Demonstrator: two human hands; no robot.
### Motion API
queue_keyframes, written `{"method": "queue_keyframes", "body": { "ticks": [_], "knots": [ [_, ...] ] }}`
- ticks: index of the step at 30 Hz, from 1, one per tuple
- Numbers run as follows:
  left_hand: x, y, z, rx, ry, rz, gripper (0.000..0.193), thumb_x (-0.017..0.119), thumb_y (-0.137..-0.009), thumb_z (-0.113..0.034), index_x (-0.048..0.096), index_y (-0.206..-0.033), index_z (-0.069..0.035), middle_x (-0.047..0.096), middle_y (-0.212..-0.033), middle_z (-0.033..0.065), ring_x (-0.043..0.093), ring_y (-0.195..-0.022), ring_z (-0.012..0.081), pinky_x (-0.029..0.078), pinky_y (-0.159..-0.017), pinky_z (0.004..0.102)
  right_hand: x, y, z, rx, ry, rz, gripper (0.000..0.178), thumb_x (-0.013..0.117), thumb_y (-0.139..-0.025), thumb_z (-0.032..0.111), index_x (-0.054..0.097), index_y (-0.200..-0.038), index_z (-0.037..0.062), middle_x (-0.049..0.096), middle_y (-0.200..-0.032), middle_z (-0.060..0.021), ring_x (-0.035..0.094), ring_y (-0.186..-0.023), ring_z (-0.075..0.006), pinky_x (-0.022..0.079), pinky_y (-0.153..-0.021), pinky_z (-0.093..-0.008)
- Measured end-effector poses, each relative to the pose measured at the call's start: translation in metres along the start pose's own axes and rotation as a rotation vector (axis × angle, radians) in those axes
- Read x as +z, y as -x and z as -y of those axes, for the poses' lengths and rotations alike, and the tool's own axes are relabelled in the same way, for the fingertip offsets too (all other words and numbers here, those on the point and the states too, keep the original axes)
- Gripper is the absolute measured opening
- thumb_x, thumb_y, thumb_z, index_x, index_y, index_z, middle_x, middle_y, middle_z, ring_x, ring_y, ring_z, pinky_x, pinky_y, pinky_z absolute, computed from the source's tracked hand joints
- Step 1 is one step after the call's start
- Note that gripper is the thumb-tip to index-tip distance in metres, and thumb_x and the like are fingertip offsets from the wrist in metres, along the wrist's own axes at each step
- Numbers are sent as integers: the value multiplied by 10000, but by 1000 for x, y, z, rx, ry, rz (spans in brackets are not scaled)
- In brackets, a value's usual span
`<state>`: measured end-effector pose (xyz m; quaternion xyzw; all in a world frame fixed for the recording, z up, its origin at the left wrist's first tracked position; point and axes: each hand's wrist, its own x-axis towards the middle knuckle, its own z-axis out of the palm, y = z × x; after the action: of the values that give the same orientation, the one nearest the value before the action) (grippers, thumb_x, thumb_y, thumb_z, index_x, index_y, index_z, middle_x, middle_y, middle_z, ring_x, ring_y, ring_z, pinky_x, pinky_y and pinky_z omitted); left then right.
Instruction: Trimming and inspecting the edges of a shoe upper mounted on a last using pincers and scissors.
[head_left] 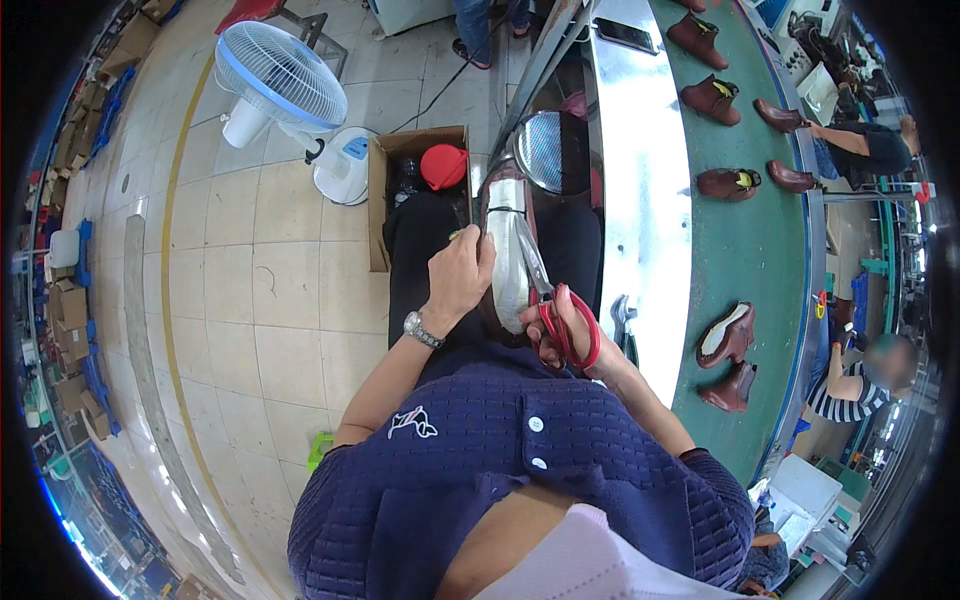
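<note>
A dark brown shoe lies sole up across my lap, toe pointing away. Its underside shows a long white panel with a dark cord across the upper part. My right hand has its fingers in the red handles of a pair of scissors. The scissor blades lie along the right side of the white panel and point toward the cord. My left hand is closed at the shoe's left edge, its fingertips pinched together; what lies between them is hidden.
A green conveyor belt carrying several brown shoes runs along my right, beside a shiny metal ledge with pliers and a phone. Ahead-left stand an open cardboard box and a fan. Other people work across the belt.
</note>
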<state>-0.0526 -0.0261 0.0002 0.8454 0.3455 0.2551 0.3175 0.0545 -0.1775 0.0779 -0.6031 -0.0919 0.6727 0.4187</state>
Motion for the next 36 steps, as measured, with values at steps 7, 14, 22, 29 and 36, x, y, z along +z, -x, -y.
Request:
{"method": "queue_keyframes", "body": {
  "ticks": [7,14,22,29,36],
  "knots": [
    [-2,0,5,13,22,-6,268,464,-887,-236,434,-718,-31,533,-643,173,547,-588,352,436,-506,420,-6,-21,-11,-175,120,-110,599,314,-891,587,498,-686,55,399,-489,10,395,-375,-97,323,-351,-233],
    [-5,-12,2,111,-23,-91,358,547,-837,-238,478,-1115,-23,564,-1023,196,543,-929,348,453,-777,386,3,13,-22,-199,94,-344,422,518,-873,425,475,-632,81,421,-516,30,398,-425,-64,292,-385,-218],
    [-1,-43,2,412,-173,-178,156,628,-771,-122,601,-879,-12,576,-1035,100,477,-1081,302,402,-899,377,-106,-14,-56,-338,698,-1101,456,698,-723,356,606,-968,-17,609,-675,-137,596,-609,-232,454,-582,-359],
    [-49,-45,-36,303,215,-463,65,629,-784,-30,599,-830,4,609,-865,104,579,-807,264,455,-731,328,-184,-31,-89,-213,770,-1331,517,718,-690,261,569,-1085,-37,616,-908,-194,596,-827,-321,452,-777,-397],
    [-97,-58,-30,227,234,-746,114,641,-790,-23,649,-897,17,627,-908,105,595,-836,211,468,-738,289,-169,-18,-104,-452,741,-1396,295,663,-759,170,607,-1007,20,618,-845,-126,589,-759,-257,455,-723,-355]
  ]
}}
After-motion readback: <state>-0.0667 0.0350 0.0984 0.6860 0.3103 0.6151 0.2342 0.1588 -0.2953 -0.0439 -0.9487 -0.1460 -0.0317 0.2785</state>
